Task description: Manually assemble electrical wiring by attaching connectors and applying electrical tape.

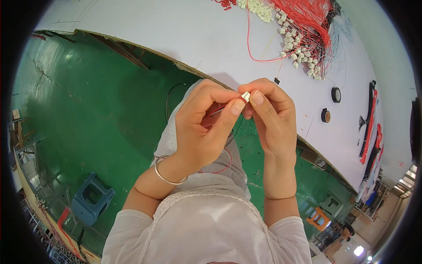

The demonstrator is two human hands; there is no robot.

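Note:
Between my two hands sits a small white wire connector [245,96] with a bit of red at its lower side. My left hand [210,115] pinches it between thumb and forefinger, and red and dark wires [215,111] run back through that palm. From the other side my right hand [273,110] closes on the connector with its thumb and forefinger. Both hands are held above my lap, just off the table's front edge. Loops of thin wire [229,159] hang down over my legs, partly hidden by the left forearm.
On the white table [211,39], a heap of white connectors [293,44] with red wires [303,17] lies at the far right, beside cream pieces [257,9]. Tape rolls [336,94] and sleeved cable bundles [368,125] lie farther right. A blue stool [92,199] stands on the green floor.

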